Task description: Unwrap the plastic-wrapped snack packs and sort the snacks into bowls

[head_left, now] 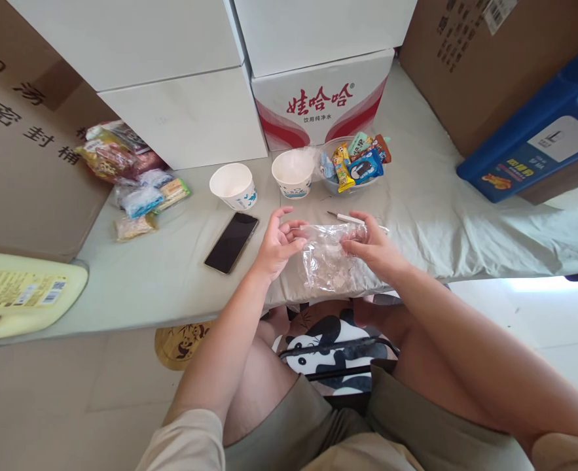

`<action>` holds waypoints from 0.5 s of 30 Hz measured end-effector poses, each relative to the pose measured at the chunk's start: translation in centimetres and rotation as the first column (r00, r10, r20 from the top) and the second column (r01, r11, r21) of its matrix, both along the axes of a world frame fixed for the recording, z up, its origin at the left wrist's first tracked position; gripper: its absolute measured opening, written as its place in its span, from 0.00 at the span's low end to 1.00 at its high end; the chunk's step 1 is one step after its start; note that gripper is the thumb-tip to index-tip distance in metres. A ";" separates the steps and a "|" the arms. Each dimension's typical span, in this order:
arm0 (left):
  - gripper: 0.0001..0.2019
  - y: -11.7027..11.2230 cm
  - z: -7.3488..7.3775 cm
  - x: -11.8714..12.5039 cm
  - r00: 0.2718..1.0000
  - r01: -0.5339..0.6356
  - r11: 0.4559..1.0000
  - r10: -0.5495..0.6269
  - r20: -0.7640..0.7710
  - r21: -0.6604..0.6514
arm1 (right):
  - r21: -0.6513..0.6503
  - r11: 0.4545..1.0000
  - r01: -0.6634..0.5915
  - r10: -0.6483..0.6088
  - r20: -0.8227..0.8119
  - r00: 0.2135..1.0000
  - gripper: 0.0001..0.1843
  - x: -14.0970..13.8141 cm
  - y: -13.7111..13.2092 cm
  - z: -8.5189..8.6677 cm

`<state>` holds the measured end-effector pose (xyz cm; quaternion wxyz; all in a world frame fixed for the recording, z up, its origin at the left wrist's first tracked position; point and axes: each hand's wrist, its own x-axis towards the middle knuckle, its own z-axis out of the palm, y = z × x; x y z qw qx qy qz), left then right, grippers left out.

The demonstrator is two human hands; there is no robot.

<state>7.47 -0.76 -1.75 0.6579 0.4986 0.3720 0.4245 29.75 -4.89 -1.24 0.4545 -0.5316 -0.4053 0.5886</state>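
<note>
A thin, crinkled clear plastic bag [328,267] is held between my hands, just above the front edge of the cloth-covered surface. My left hand [279,247] has its thumb and fingers at the bag's upper left corner, with the other fingers curled loosely. At the right side, my right hand [378,251] pinches the film between thumb and fingers. Just beyond the bag lies a white pen-like tool [346,217] with a dark tip, partly hidden by the right hand. A black phone [232,243] rests left of my left hand.
Two white paper cups, a left one [233,187] and a right one [292,174], stand behind my hands. Beside them a bowl [338,186] holds several wrapped snacks. Packaged snacks [144,199] lie left. Boxes [318,98], a blue jug [529,131] and a yellow jug [23,296] surround the surface.
</note>
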 end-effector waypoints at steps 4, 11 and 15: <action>0.20 -0.4 0.4 0.5 0.984 0.156 0.936 -0.175 -0.031 -0.316 | 0.101 0.986 0.136 -0.125 -0.111 0.986 0.38 -0.1 0.1 0.0; 0.12 -0.3 1.2 0.9 0.994 0.071 0.920 -0.099 -0.053 -0.385 | 0.037 0.999 0.029 -0.023 -0.161 0.987 0.21 -0.7 0.1 0.0; 0.16 -0.4 1.0 0.9 0.977 0.118 0.948 -0.165 -0.137 -0.295 | 0.022 0.996 0.089 -0.084 -0.174 0.981 0.23 -1.2 0.0 0.1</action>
